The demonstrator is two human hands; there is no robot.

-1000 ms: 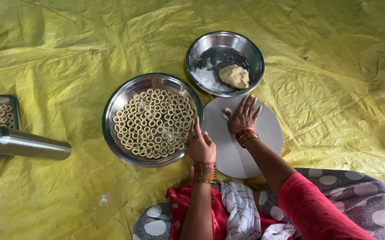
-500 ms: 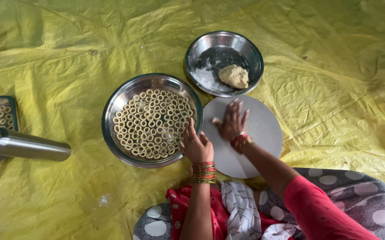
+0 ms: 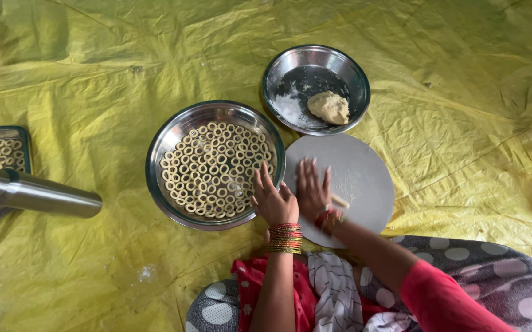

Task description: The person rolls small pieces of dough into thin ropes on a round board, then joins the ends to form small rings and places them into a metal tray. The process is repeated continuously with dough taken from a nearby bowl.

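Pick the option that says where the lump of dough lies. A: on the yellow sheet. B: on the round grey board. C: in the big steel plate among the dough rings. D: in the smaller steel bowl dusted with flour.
D: the lump of dough sits in the smaller steel bowl beside a patch of flour, beyond the round grey board where the right hand presses.

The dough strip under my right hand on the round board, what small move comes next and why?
Probably push the right hand forward across the board, rolling the strip thinner. The palm lies flat over it, only its end pokes out, and the left hand rests at the ring-filled plate.
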